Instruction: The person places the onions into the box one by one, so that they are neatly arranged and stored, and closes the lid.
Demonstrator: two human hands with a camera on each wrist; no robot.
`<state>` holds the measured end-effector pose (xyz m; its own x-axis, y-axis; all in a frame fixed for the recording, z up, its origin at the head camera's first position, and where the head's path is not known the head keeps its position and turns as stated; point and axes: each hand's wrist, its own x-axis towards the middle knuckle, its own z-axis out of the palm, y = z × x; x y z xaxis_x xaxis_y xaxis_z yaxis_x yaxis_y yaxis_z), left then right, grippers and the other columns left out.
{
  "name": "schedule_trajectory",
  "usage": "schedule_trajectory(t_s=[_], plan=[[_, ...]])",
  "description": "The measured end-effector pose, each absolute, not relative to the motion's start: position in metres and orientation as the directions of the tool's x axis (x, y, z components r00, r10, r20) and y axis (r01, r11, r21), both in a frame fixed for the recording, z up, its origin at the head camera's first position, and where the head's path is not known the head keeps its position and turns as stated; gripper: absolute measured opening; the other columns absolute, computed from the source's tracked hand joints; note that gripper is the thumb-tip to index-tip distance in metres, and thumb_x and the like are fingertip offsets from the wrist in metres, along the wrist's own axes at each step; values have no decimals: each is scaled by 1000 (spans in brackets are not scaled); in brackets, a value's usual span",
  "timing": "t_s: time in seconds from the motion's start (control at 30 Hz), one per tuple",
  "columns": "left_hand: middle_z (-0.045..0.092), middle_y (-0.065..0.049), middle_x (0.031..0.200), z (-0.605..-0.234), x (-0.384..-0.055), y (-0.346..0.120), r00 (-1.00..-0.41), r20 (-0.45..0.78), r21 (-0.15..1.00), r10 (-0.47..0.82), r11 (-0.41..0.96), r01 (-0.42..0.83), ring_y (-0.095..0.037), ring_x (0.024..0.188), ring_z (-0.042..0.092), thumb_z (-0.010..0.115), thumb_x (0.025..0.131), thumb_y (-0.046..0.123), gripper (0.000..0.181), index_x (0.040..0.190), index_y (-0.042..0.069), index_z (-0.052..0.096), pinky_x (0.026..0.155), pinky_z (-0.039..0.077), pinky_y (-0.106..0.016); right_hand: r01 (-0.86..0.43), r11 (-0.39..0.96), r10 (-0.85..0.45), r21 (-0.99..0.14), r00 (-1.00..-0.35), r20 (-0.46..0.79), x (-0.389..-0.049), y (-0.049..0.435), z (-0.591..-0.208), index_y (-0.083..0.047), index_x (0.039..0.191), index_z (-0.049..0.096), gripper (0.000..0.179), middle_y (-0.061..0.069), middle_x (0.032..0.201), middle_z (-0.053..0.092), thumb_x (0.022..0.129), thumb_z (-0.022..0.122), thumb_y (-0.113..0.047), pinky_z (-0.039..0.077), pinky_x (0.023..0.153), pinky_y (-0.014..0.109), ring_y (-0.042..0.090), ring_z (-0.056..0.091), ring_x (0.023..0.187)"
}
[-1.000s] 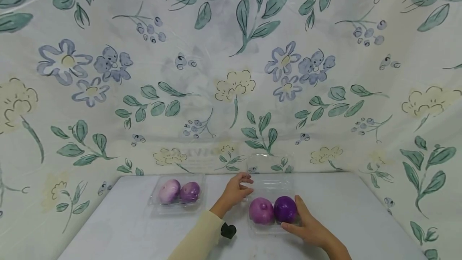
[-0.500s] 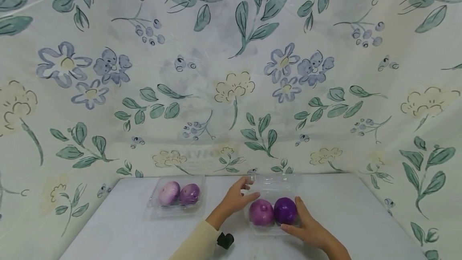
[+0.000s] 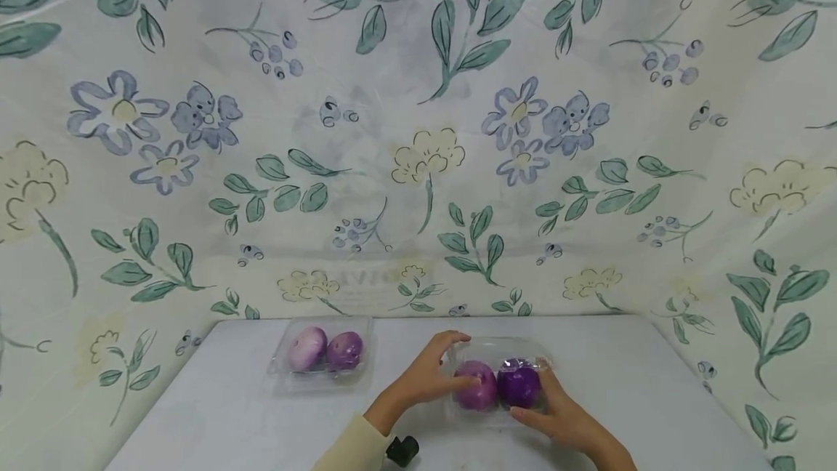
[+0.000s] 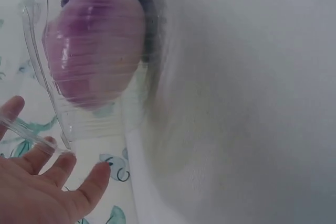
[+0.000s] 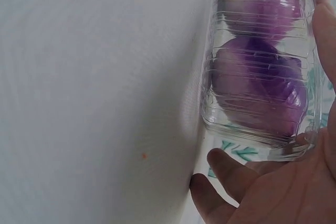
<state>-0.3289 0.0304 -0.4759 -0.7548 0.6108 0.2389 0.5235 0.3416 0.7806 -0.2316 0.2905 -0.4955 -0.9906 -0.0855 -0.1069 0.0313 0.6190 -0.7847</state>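
A clear plastic clamshell box stands on the white table with two purple onions in it: a pinkish one and a darker one. Its lid is swung down low over them. My left hand is at the lid's left end, thumb over the pinkish onion and fingers behind the rim. In the left wrist view a clear strip of the lid crosses those fingers. My right hand grips the box's right end, thumb in front and fingers at the far side; the right wrist view shows its lower fingers loose.
A second clear box with two purple onions stands to the left, its lid down. A black object sits by my left wrist. Behind the table hangs a flower-patterned cloth.
The lid has swung from standing upright at the back down toward the onions. My left hand has come forward and right with it; my right hand has stayed at the box's right end.
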Motion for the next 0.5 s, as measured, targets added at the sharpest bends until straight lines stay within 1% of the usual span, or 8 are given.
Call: schedule_trajectory(t_s=[0.03,0.13,0.2,0.3,0.4,0.5], plan=[[37,-21,154,-476,-328,30,-753,241,778,613,342,527,-39,143,36,79,82,39,73,141,9,49,111,35,-61,34,624,-81,-780,-991,-108,-231,290,-495,7,155,-2,111,31,161,-6,89,69,-47,8,115,67,53,1,146],[32,-24,156,-475,-324,29,-756,230,777,613,352,522,-43,144,32,78,82,41,70,140,12,51,112,30,-67,20,642,-80,-767,-992,-92,-231,290,-494,6,155,-2,111,32,160,-3,88,70,-46,10,114,69,54,5,145],[29,-25,157,-474,-319,28,-756,221,780,616,354,516,-45,145,29,77,83,43,66,138,14,53,110,30,-69,10,644,-83,-765,-993,-83,-230,290,-494,6,155,-2,111,32,160,-1,88,71,-46,12,114,69,55,7,145],[27,-27,157,-474,-313,26,-752,226,787,620,338,516,-48,144,28,72,87,44,59,135,14,56,107,31,-72,-7,641,-90,-768,-994,-67,-230,290,-495,6,155,-3,111,31,161,1,88,71,-44,13,115,68,53,9,146],[28,-31,155,-477,-307,23,-758,251,795,602,319,516,-50,143,29,69,90,43,53,131,11,58,106,31,-73,-8,635,-91,-772,-994,-65,-230,290,-496,5,155,-4,111,29,162,0,89,70,-44,11,117,66,50,7,147],[29,-34,151,-482,-301,19,-774,265,802,575,314,508,-53,140,31,70,90,39,49,129,11,59,103,33,-74,4,625,-88,-781,-993,-75,-230,289,-497,3,156,-4,111,28,162,0,88,71,-44,10,116,67,51,8,147]])
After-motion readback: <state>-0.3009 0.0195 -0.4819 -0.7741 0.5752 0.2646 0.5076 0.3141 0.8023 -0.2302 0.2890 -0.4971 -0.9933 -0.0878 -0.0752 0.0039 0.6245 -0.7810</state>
